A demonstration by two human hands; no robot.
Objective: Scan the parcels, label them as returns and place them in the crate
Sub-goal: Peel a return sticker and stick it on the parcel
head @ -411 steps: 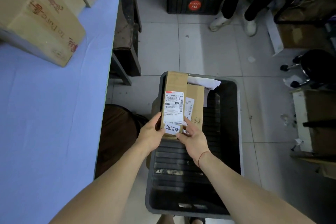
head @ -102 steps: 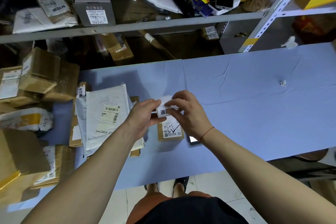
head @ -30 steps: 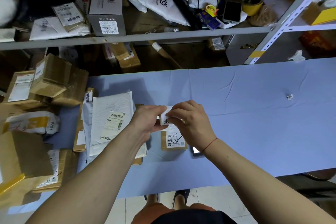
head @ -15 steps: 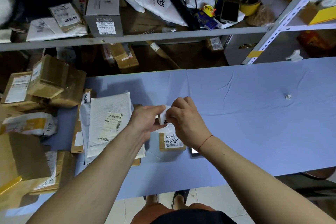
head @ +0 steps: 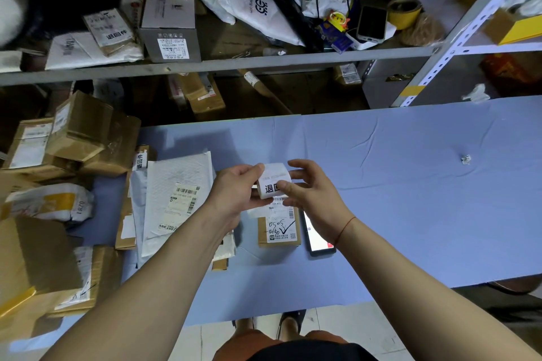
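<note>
table (head: 410, 214): blue cloth | shelving (head: 234, 63): grey metal, cluttered | floor (head: 337, 322): pale tiles

Blue-clothed table (head: 410, 214): small box (head: 278, 228), phone (head: 316, 239), parcel heap (head: 73, 184) (left end).

Box (head: 279, 228): far part hidden by hands and label roll (head: 274, 183). Phone (head: 318, 239): part hidden by right wrist. Roll's print part covered by right thumb. Left parcels cut by frame edge.
</note>
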